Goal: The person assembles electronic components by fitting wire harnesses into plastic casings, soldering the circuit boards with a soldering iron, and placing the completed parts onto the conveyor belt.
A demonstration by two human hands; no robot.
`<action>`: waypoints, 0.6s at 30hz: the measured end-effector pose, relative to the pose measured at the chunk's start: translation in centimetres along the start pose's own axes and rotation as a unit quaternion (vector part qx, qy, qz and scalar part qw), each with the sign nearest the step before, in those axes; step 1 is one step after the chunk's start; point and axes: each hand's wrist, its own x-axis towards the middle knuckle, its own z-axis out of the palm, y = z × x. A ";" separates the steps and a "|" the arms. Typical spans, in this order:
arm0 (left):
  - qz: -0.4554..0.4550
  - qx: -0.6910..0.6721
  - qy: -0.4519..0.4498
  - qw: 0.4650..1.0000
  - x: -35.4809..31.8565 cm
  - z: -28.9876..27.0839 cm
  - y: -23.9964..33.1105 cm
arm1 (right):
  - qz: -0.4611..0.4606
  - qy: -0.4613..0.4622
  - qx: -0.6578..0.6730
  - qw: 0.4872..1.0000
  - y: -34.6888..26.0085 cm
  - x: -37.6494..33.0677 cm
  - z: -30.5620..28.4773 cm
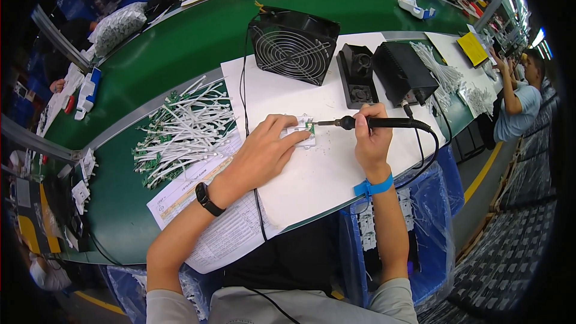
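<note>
On the white sheet (336, 174), an iron (347, 122) at a small board (310, 126)

Down there in the head view, the board sits on a little white piece (306, 143), lying on the sheet with the fan (293, 54) on its far side. The left hand (261, 151) comes at it from the left, fingers apart, two tips resting on the piece; whether they pinch it or merely pin it, I can't tell. The right hand (373, 139) has its fingers clamped on the iron's handle, pen-fashion, with the shaft lying nearly level and its tip at the board's right edge. Touching or just short of it, I can't make out.

It looks like soldering, and I'd say a steady piece is half of it: press it flat, and keep those left fingertips back from the hot tip, since they are near it. I'd lay the tip's side on the joint, give it a brief heat, then lift cleanly rather than drag. The cord (433, 144) loops off to the right, so leave it slack, lest it tug the handle. Between joints, the stand (359, 78) on the far side looks like the safe place, well apart from the wires (183, 129) heaped at left.
</note>
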 end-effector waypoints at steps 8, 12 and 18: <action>0.003 -0.002 0.003 1.000 0.0 0.1 -0.1 | 0.004 -0.001 0.015 1.000 -0.3 0.1 0.0; 0.001 0.003 0.001 1.000 0.0 0.1 0.0 | 0.017 0.001 0.013 1.000 -0.4 0.2 0.1; 0.001 0.009 -0.003 1.000 0.2 -0.1 0.1 | -0.007 0.045 -0.006 0.999 -0.3 0.2 -0.2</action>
